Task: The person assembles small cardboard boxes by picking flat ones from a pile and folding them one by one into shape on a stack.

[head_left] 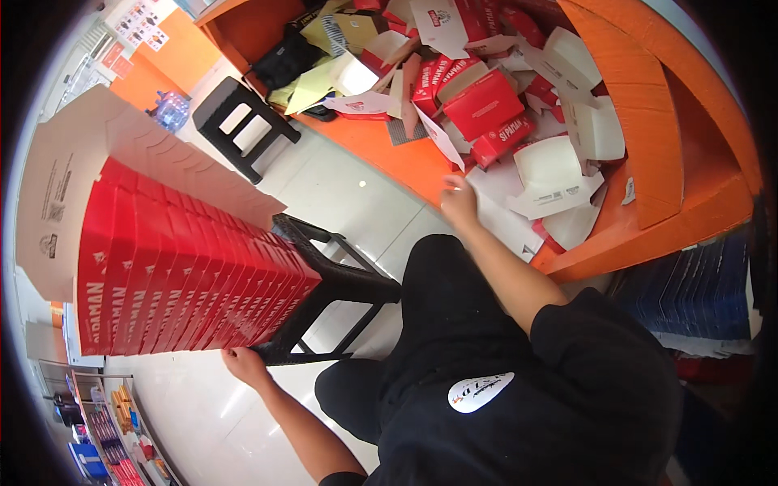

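Nearby, left hand (245,367) at edge of black stool (352,288), can't tell if fingers grasp; tall red box stack (186,263) on stool could topple if nudged; right hand (460,201) blurred, fingers loosely curled, seemingly empty, beside orange tabletop (371,147); loose boxes (485,105) heaped beyond.

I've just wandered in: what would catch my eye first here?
Probably the tall stack of red-and-white cardboard boxes on a black plastic stool at left, with the left hand by its lower edge. Next, the jumble of loose red and white cartons in the orange shelf unit, upper right, near the right hand.
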Action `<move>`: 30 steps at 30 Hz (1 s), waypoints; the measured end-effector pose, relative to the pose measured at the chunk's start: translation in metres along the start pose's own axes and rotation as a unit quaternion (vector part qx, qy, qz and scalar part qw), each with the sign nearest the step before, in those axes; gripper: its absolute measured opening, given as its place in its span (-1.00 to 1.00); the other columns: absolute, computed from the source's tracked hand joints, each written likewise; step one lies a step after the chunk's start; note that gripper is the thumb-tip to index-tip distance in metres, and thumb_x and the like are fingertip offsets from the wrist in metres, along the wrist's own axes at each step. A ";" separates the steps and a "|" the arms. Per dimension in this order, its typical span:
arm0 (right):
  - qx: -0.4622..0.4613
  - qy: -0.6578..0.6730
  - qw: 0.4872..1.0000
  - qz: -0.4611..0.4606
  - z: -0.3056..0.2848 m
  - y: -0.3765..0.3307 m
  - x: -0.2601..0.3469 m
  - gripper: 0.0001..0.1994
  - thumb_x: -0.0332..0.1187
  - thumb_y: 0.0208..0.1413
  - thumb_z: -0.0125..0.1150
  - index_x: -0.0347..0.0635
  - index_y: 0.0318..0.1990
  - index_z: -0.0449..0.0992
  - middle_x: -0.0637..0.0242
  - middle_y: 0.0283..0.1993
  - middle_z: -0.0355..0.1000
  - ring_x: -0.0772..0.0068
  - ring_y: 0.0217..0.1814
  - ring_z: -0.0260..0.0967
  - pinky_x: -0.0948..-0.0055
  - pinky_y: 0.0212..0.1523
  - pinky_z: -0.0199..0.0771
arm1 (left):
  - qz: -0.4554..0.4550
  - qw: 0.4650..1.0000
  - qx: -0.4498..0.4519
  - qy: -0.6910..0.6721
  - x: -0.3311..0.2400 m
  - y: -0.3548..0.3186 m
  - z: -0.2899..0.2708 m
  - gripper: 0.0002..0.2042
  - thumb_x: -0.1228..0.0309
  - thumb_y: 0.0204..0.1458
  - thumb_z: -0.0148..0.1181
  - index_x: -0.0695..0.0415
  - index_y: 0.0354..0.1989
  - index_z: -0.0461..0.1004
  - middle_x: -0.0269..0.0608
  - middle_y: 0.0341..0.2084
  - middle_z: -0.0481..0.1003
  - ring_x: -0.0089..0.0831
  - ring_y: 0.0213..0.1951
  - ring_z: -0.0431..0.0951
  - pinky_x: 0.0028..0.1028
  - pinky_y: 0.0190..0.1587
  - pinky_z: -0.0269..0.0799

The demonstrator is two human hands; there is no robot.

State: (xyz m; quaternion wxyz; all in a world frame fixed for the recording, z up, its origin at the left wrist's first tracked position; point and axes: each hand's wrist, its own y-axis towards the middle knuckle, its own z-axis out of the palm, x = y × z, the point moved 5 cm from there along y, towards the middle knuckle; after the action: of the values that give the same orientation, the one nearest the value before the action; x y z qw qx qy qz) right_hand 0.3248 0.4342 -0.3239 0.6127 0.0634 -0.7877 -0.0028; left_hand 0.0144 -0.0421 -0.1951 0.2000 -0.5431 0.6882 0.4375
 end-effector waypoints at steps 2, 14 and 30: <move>-0.110 0.087 0.977 0.162 -0.040 0.012 -0.057 -0.69 -0.53 -0.02 0.15 -0.29 -0.05 0.48 0.09 -0.03 0.48 0.19 -0.01 0.48 0.33 0.03 0.47 | 0.033 0.997 -0.030 0.056 0.019 -0.008 0.010 -0.69 0.38 0.22 -0.08 0.33 -0.05 0.49 0.06 -0.11 0.51 -0.13 -0.06 0.49 -0.32 0.07 0.32; -0.290 -0.117 0.939 -0.143 -0.108 0.070 -0.062 -0.79 -0.54 0.04 0.15 -0.29 -0.14 0.54 0.17 -0.15 0.53 0.34 -0.22 0.49 0.41 -0.12 0.48 | 0.004 1.000 -0.018 0.007 0.026 -0.007 0.019 -0.71 0.45 0.11 -0.09 0.30 -0.09 0.49 0.05 -0.15 0.51 -0.12 -0.05 0.46 -0.28 0.08 0.29; 0.469 0.107 0.824 -0.299 0.100 -0.203 0.204 -0.14 -0.34 0.14 0.19 -0.37 0.45 -0.24 -0.22 0.48 -0.11 -0.11 0.53 -0.10 0.17 0.46 -0.06 | -0.049 0.889 0.043 -0.454 -0.046 -0.041 0.019 -0.46 0.06 0.39 -0.37 0.26 0.29 0.22 -0.08 0.21 0.34 -0.28 0.24 0.31 -0.28 0.29 0.17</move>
State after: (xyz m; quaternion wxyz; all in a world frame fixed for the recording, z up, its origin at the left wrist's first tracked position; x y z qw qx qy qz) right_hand 0.1986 0.2045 -0.1689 0.5587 0.5752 -0.5662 0.1910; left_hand 0.0637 -0.0017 -0.1866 0.5350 -0.3093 0.5128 0.5960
